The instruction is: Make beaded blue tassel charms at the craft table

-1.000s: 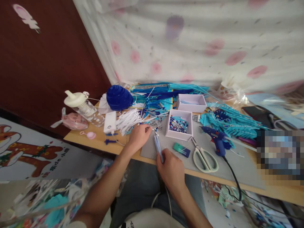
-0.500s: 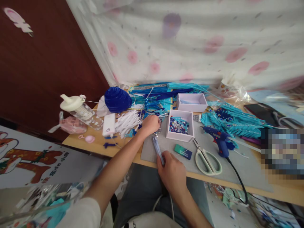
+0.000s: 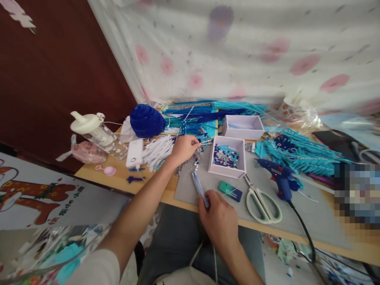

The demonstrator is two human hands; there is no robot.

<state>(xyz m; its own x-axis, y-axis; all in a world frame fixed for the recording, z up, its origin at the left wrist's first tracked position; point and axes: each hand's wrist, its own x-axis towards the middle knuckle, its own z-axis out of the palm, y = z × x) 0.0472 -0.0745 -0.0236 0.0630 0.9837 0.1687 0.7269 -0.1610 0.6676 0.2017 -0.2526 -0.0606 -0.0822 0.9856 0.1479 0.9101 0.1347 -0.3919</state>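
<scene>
My right hand (image 3: 219,215) is closed around the lower end of pale blue tweezers (image 3: 199,189) above the grey mat's front edge. Small beads (image 3: 196,163) lie just beyond the tweezer tips. Farther back, my left hand (image 3: 185,148) has its thumb and fingers pinched at a thin silvery strand, beside a pile of silvery pieces; what exactly lies between the fingertips is too small to tell. To its right, a white box (image 3: 227,172) holds blue, red and white beads. Behind the left hand stand blue beads (image 3: 184,127) on a stem.
Scissors (image 3: 263,206), a blue glue gun (image 3: 277,174) with its cord and a green-blue card (image 3: 230,191) lie right. A second white box (image 3: 243,132) stands behind. A blue yarn-like cone (image 3: 147,120), white power bank (image 3: 135,153) and tumbler (image 3: 102,134) are left.
The view has shifted slightly. My left hand has turned, and its pinched thumb and fingers now show more clearly. My right hand still holds the tweezers.
</scene>
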